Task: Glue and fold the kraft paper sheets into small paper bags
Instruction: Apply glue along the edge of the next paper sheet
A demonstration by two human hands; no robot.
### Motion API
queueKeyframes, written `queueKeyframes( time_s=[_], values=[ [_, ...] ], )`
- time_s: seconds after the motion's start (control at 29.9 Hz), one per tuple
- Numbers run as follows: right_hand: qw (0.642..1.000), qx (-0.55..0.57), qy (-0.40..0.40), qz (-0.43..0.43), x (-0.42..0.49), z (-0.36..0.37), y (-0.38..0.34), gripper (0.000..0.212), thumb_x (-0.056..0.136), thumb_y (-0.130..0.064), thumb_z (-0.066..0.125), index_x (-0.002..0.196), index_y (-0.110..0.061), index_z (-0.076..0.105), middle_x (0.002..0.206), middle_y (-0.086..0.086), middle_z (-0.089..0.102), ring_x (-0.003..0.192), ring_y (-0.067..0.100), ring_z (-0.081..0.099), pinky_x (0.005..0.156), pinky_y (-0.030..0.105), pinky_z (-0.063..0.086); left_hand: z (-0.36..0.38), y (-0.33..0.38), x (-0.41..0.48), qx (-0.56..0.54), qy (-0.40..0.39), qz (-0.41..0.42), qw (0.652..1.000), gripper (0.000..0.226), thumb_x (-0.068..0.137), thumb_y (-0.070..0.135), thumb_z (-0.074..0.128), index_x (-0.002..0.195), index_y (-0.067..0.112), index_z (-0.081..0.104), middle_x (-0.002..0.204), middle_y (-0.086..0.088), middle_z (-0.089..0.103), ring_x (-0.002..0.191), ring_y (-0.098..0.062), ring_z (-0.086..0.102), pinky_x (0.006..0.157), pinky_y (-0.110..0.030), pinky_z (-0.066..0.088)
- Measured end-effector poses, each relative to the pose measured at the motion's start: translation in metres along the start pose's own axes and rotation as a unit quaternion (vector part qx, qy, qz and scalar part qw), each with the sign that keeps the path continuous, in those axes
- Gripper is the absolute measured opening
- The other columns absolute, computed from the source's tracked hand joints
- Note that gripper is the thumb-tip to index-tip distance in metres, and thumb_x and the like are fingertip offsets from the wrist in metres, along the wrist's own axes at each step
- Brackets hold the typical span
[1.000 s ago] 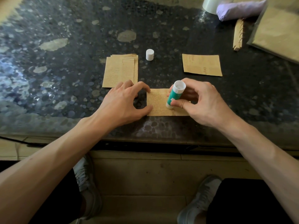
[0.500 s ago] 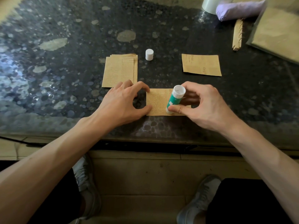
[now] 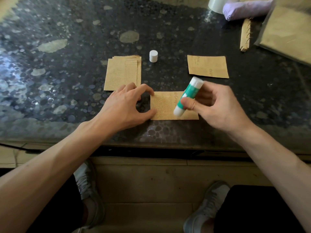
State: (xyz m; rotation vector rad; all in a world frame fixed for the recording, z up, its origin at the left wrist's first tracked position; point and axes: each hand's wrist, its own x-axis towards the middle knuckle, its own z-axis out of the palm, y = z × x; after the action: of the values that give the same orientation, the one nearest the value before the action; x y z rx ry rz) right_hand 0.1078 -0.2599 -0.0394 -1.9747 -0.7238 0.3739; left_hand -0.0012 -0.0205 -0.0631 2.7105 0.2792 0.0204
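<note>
A small printed kraft paper sheet (image 3: 164, 105) lies near the front edge of the dark stone table (image 3: 67, 64). My left hand (image 3: 124, 106) pins its left edge with thumb and index fingertip. My right hand (image 3: 213, 108) grips a green and white glue stick (image 3: 186, 98), tilted, its lower end over the sheet's right part near the front edge. The stick's white cap (image 3: 153, 56) stands apart further back. A stack of kraft sheets (image 3: 122, 73) lies at the back left of the sheet, and a single kraft piece (image 3: 207, 66) at the back right.
At the far right lie a large kraft packet in clear wrap (image 3: 286, 29), a spiral-bound kraft strip (image 3: 244, 35), a lilac bundle (image 3: 244, 7) and a tape roll (image 3: 216, 3). The table's front edge runs just below the sheet; my shoes show beneath.
My right hand has tilted the glue stick further and shifted it a little toward the right over the sheet. My left hand stays on the sheet's left edge.
</note>
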Motion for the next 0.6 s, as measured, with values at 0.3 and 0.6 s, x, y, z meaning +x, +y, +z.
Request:
queueKeyframes(
  time_s=[0.3,0.6],
  values=[
    [0.993,-0.102,0.029,-0.054,0.012,0.011,0.009,0.032,0.092,-0.038,0.078,0.117,-0.02,0.069,0.111,-0.014,0.073,0.107,0.005,0.069,0.093,0.033,0.059,-0.001,0.0,0.0,0.001,-0.001,-0.002,1.0,0.058,0.08,0.069,0.06,0.131,0.044,0.049,0.104,0.009,0.048,0.104,-0.013,0.046,0.082,-0.032,0.035],
    [0.984,-0.156,0.06,-0.058,0.012,0.015,0.005,0.04,0.083,-0.054,0.08,0.11,-0.028,0.065,0.102,-0.026,0.064,0.095,-0.014,0.063,0.082,0.004,0.048,-0.001,0.001,0.0,0.006,0.003,0.002,1.0,0.057,0.081,0.068,0.06,0.131,0.043,0.049,0.102,0.008,0.048,0.101,-0.013,0.047,0.08,-0.031,0.035]
  ],
)
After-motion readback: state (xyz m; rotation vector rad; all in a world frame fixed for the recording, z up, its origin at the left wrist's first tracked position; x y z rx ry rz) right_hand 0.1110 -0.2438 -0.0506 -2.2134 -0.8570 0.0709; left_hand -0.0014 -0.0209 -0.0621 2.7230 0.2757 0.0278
